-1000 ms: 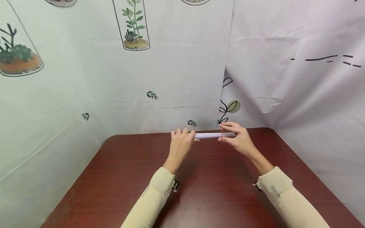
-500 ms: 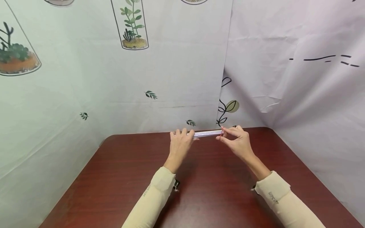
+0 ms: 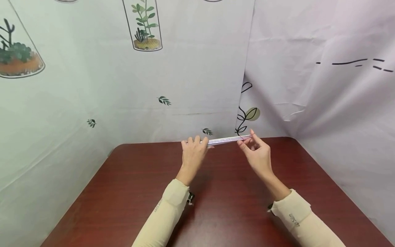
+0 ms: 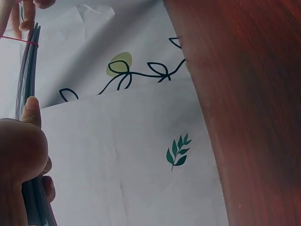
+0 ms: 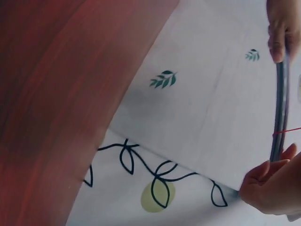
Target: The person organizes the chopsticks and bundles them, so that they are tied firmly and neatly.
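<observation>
A bundle of thin, pale, striped sticks [image 3: 226, 140] is held sideways above the far table edge, its right end tilted up. My left hand [image 3: 194, 151] grips its left part from above. The left wrist view shows that thumb lying along the sticks [image 4: 32, 70]. Around the bundle near its right end runs a thin red rubber band [image 5: 290, 130], pulled taut out to one side. My right hand [image 3: 259, 156] has curled fingers and thumb at that end and holds the band. Where the band meets the fingers is partly hidden.
Below the hands spreads a dark red-brown wooden table [image 3: 222, 206]. A white cloth backdrop [image 3: 197, 75] printed with plants and leaves hangs close behind and on both sides. Both forearms wear cream sleeves [image 3: 160, 216], with a dark device at each wrist.
The right hand's fingers have turned and curled at the bundle's right end, and the band between finger and thumb has shifted. The bundle's right end has risen. The left hand keeps its grip.
</observation>
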A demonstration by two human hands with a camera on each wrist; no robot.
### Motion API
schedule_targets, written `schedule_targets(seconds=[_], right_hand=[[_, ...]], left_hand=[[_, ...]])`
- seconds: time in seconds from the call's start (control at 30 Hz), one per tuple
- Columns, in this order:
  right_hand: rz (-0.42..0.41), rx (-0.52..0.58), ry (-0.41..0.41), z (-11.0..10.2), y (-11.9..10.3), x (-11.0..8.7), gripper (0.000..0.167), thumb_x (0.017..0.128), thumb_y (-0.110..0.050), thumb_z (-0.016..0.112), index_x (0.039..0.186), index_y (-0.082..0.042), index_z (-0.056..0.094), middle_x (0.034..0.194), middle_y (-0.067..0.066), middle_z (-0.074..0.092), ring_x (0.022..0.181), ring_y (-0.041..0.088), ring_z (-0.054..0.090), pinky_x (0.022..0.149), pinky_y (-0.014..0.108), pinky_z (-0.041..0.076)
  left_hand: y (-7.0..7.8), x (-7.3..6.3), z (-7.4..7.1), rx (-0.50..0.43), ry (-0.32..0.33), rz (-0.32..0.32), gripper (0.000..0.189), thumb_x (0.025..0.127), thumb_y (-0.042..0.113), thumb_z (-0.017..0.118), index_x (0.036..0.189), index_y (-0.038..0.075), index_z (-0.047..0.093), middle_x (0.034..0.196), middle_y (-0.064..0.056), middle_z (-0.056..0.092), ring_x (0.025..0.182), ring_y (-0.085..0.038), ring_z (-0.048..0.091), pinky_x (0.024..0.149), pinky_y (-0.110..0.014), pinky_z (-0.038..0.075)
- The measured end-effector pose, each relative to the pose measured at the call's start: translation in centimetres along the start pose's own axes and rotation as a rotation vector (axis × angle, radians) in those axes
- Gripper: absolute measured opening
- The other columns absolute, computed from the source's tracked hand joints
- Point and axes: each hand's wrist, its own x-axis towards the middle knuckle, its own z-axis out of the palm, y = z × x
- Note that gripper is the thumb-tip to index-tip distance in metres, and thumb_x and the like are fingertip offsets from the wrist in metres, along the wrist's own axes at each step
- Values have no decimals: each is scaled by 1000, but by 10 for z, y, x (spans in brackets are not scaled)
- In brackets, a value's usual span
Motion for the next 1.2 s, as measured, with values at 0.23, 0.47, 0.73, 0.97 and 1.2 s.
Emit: schedule_targets(seconds=[0.23,0.47,0.73,0.97,1.2], right_hand=[[234,163,31,6,25,7,68,86,-16,77,144,4,45,84,-5,57,77,2,54,73,12,45],[374,228,-23,3,29,15,55,91,-25,73,134,4,56,72,-16,60,55,-1,42,47,15,35],[459,239,-173,-7,27,27,17,89,-32,74,94,-16,72,55,-11,44,43,3,32,44,20,31],[509,210,-368,-23,33,43,22,90,-37,72,76,-20,70,58,-7,43,49,4,34,47,22,29],[529,212,-503,-29,38,52,26,94,-33,67,72,-19,66,56,-8,35,48,5,29,49,26,23]], left_hand=[[-1,0,-3,0,21,-10,45,84,60,49,82,15,54,70,-6,53,61,-29,51,61,-43,40],[-2,-1,1,-6,50,2,47,86,60,46,81,14,54,70,-7,52,62,-29,52,63,-44,41],[-2,-1,0,-8,18,19,50,89,60,39,82,13,55,72,-6,52,66,-27,52,67,-44,41],[-3,2,1,-24,94,75,48,88,60,45,80,13,51,70,-5,48,64,-25,47,66,-43,41],[0,4,0,-47,72,112,45,89,57,48,83,13,53,71,-3,47,65,-24,47,67,-42,42]])
